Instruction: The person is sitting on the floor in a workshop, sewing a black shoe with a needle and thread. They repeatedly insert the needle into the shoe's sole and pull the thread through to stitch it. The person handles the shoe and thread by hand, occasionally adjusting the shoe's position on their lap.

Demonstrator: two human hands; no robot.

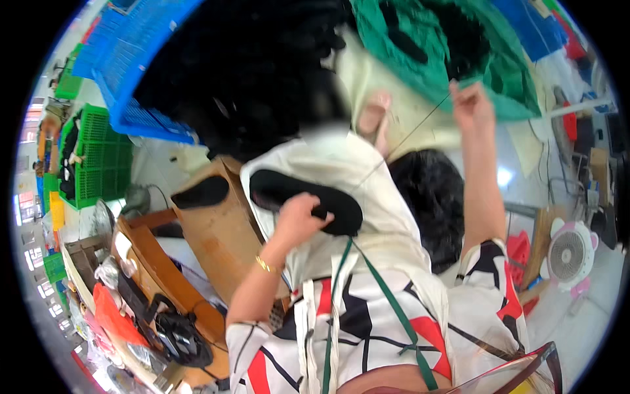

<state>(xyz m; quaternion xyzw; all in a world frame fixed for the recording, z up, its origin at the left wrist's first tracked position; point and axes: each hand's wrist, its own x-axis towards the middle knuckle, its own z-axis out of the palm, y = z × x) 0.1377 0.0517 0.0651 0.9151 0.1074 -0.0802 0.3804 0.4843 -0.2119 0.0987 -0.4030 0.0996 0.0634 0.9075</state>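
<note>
My left hand [298, 220] grips a black shoe sole [308, 198] that lies on a cream cloth [357, 177] over my lap. My right hand [471, 105] is raised to the upper right, its fingers pinched on a thin thread [413, 128]. The thread runs taut from that hand down to the sole. A gold bangle [262, 264] circles my left wrist. Another black sole [200, 192] rests on a cardboard box [216, 230] to the left.
A blue plastic crate [125, 65] holds a heap of black pieces at the upper left. Green crates [98, 154] stand further left. A green cloth [459, 59] with black pieces lies above. A small white fan [569, 253] stands at the right. A wooden bench [157, 269] with clutter is lower left.
</note>
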